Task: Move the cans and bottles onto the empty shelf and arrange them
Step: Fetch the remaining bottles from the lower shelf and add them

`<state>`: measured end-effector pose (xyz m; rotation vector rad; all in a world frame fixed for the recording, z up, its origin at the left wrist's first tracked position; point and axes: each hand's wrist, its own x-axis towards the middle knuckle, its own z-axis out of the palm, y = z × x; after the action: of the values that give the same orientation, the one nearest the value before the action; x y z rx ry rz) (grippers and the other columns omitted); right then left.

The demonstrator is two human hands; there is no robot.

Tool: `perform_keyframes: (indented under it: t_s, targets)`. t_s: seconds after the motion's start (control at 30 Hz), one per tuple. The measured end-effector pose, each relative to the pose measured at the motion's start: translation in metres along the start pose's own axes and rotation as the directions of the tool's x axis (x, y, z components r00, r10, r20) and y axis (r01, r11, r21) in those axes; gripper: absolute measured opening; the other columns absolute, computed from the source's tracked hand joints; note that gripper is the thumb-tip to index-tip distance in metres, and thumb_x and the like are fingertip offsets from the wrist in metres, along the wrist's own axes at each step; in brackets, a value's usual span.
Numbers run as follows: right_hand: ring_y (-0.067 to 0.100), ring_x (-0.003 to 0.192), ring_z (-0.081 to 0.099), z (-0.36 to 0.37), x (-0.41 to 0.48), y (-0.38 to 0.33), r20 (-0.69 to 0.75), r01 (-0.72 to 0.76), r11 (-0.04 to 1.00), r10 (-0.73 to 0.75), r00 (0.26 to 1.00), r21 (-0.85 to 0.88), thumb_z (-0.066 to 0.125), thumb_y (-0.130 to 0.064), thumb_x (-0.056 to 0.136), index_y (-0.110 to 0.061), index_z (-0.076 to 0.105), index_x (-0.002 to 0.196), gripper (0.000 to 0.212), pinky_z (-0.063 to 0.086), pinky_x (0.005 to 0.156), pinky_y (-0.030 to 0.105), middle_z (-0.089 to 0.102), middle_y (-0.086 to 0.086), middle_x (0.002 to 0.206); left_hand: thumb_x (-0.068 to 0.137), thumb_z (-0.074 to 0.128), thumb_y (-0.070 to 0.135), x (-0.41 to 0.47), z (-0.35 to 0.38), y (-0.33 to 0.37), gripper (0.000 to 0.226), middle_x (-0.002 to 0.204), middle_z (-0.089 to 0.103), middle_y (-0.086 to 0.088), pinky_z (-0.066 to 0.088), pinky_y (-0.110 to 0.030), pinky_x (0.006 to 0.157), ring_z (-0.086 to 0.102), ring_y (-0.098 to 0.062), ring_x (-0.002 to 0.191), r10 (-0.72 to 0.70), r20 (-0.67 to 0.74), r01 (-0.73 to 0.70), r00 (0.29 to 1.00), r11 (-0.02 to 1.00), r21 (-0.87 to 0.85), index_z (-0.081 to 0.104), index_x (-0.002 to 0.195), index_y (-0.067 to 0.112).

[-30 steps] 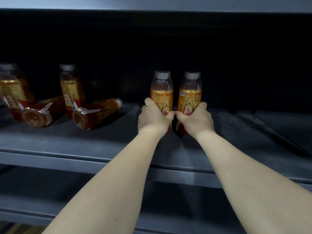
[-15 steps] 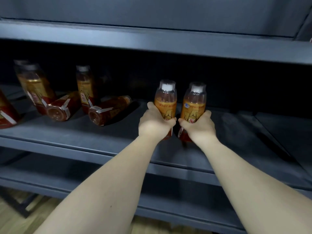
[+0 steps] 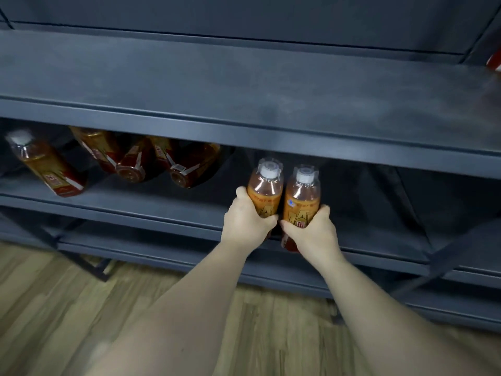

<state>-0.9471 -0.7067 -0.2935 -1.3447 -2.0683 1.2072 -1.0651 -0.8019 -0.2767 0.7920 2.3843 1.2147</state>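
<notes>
At the front of the lower shelf (image 3: 130,202), one bottle (image 3: 265,192) is gripped by the left hand (image 3: 248,223) and a second bottle (image 3: 301,198) by the right hand (image 3: 311,233), both lately drawn forward. The empty shelf (image 3: 244,85) above is now revealed, so a lift onto it is judged begun.

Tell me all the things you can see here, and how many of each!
Held bottles: two, orange drink, white caps, upright side by side at the middle shelf's front.
Other bottles: about five, orange with red labels, left on the middle shelf; two lie down, some partly hidden.
Shelves: three showing, dark blue-grey, stacked.
Red thing: one, red-white, top shelf's right edge, cut off.
Floor: light wood, below.
Left hand: grips the left held bottle.
Right hand: grips the right one.
</notes>
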Motion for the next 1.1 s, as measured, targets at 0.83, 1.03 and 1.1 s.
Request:
perform_keyframes:
  t_s: [0.83,1.03,1.1]
  targets:
    - [0.014,0.1,0.052,-0.283,-0.138,0.059,-0.147,-0.196,0.979,0.202,0.968,0.054,0.083,-0.036,0.078,-0.019,0.035,0.128,0.071,0.046,0.079,0.028,0.052,-0.003,0.115,0.076,0.084,0.04,-0.191,0.087,0.198,0.065,0.113,0.057,0.011,0.05,-0.026,0.085,0.058,-0.011,0.105,0.127,0.324,-0.146,0.937,0.989,0.036,0.036,0.12,0.033]
    - [0.013,0.098,0.05,-0.379,-0.168,0.09,-0.27,-0.198,0.977,0.213,0.939,0.081,0.083,-0.035,0.079,-0.021,0.035,0.131,0.072,0.043,0.078,0.025,0.049,-0.007,0.111,0.076,0.082,0.046,-0.231,0.145,0.274,0.068,0.11,0.055,0.012,0.053,-0.029,0.085,0.057,-0.011,0.101,0.259,0.36,-0.294,0.896,0.955,0.045,0.037,0.124,0.031]
    - [0.014,0.099,0.051,-0.411,-0.178,0.104,-0.315,-0.204,0.975,0.223,0.922,0.094,0.084,-0.036,0.078,-0.023,0.035,0.126,0.069,0.044,0.081,0.028,0.05,-0.006,0.11,0.076,0.082,0.047,-0.247,0.167,0.299,0.066,0.108,0.055,0.012,0.055,-0.03,0.083,0.057,-0.011,0.099,0.297,0.368,-0.334,0.881,0.942,0.039,0.036,0.121,0.033]
